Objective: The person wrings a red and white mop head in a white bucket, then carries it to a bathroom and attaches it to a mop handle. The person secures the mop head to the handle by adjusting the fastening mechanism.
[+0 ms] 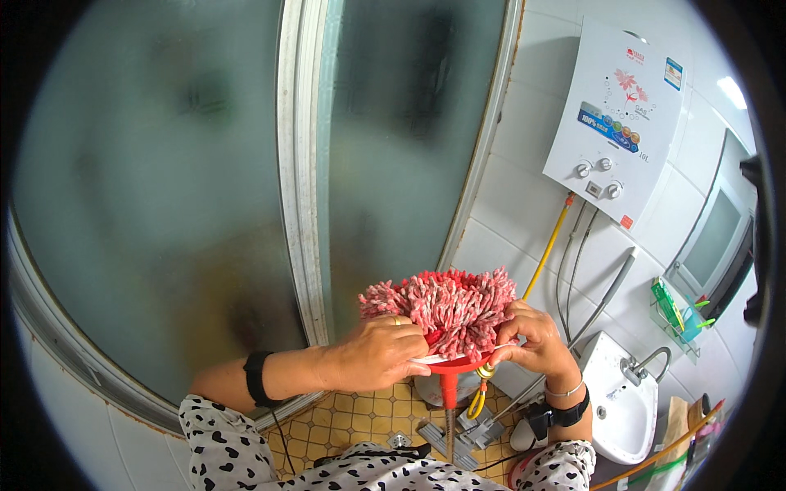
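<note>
A mop head with red and pale pink chenille strands (451,307) is held up in front of my body. Beneath the strands shows a red plastic mop plate (457,366), with a red socket and a metal pole (450,423) running down from it. My left hand (384,353) grips the near left rim, its thumb along a white edge band (433,358). At the right rim, my right hand (534,340) pinches the same white band between thumb and fingers. The underside of the strands is hidden.
Frosted glass sliding doors (393,184) stand ahead and left. A white gas water heater (620,123) hangs on the tiled wall, with a yellow hose (549,245) below. At right is a white washbasin (623,405). A grey flat mop (454,436) rests on the yellow tiled floor (353,420).
</note>
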Demonstrator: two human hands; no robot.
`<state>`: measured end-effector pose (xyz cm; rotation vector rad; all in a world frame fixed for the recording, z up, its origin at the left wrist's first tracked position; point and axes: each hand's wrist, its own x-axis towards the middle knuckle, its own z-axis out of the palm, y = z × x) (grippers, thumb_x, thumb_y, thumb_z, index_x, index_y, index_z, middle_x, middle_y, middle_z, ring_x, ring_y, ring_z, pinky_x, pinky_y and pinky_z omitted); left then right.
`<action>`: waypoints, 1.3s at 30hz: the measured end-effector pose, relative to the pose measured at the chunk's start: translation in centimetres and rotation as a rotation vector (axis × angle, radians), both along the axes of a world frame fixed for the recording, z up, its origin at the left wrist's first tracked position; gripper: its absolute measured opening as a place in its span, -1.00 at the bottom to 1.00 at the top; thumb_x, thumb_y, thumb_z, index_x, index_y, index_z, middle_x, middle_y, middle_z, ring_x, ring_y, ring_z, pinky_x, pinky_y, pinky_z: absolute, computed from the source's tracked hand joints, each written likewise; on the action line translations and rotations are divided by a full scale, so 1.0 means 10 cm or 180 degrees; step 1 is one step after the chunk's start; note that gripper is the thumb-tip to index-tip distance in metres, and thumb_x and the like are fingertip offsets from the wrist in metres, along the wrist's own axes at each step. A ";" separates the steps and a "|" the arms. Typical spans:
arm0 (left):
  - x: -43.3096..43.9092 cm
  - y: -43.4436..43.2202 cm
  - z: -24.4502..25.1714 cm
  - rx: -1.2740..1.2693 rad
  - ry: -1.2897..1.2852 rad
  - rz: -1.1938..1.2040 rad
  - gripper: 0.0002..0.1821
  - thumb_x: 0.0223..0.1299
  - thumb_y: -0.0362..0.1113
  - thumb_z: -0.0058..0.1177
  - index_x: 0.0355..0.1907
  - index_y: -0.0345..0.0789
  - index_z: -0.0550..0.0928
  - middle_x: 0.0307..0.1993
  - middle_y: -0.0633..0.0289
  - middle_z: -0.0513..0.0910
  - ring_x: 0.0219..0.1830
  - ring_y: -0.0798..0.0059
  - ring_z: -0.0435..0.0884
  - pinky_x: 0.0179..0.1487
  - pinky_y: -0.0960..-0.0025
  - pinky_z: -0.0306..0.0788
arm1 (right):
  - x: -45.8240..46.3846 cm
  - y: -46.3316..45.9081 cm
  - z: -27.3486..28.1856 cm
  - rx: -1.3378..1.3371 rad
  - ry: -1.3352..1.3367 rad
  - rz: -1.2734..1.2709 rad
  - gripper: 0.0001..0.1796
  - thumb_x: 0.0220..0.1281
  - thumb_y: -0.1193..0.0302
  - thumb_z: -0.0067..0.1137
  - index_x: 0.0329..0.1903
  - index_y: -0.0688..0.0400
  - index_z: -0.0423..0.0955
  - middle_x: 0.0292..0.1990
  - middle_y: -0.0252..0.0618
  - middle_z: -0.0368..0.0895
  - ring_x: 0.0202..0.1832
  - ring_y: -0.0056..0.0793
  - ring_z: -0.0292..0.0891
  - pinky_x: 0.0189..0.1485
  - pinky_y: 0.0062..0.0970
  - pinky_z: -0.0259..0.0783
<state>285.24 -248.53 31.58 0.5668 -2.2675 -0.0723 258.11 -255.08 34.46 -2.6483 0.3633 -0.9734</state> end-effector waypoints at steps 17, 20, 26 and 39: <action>-0.05 -0.12 -0.13 -0.1333 -0.0233 0.0251 -0.87 -0.07 -0.36 0.11 -0.44 -0.27 0.47 -0.44 0.27 0.43 -0.37 0.43 0.47 -0.32 0.38 0.38 | -0.02 0.15 -0.15 -0.0340 -0.0594 -0.0522 -0.69 -0.27 0.29 0.46 -0.53 0.12 0.47 -0.61 -0.37 0.38 -0.50 -0.40 0.27 -0.42 -0.45 0.20; -0.03 -0.18 -0.15 -0.1017 -0.0260 0.0260 -0.86 -0.05 -0.36 0.12 -0.44 -0.30 0.46 -0.41 0.26 0.44 -0.31 0.39 0.48 -0.24 0.33 0.38 | 0.01 0.11 -0.03 -0.0066 -0.0214 -0.0522 -0.71 -0.21 0.29 0.43 -0.49 0.15 0.49 -0.58 -0.35 0.42 -0.48 -0.38 0.30 -0.39 -0.45 0.21; -0.04 -0.27 -0.16 -0.0743 -0.0016 0.0343 -0.81 -0.03 -0.33 0.17 -0.41 -0.31 0.46 -0.35 0.22 0.44 -0.29 0.30 0.48 -0.19 0.31 0.37 | 0.02 -0.08 0.27 0.0592 0.0783 -0.0153 -0.75 -0.02 0.32 0.33 -0.36 0.24 0.55 -0.52 -0.24 0.49 -0.44 -0.33 0.39 -0.35 -0.43 0.30; -0.16 -0.28 -0.15 -0.0912 0.0171 0.0580 -0.78 -0.08 -0.35 0.23 -0.47 -0.31 0.45 -0.38 0.26 0.46 -0.31 0.37 0.50 -0.22 0.33 0.39 | 0.11 0.13 -0.07 -0.0311 -0.0468 -0.1082 -0.83 0.05 0.46 0.25 -0.40 0.21 0.42 -0.48 -0.26 0.45 -0.44 -0.33 0.35 -0.34 -0.42 0.28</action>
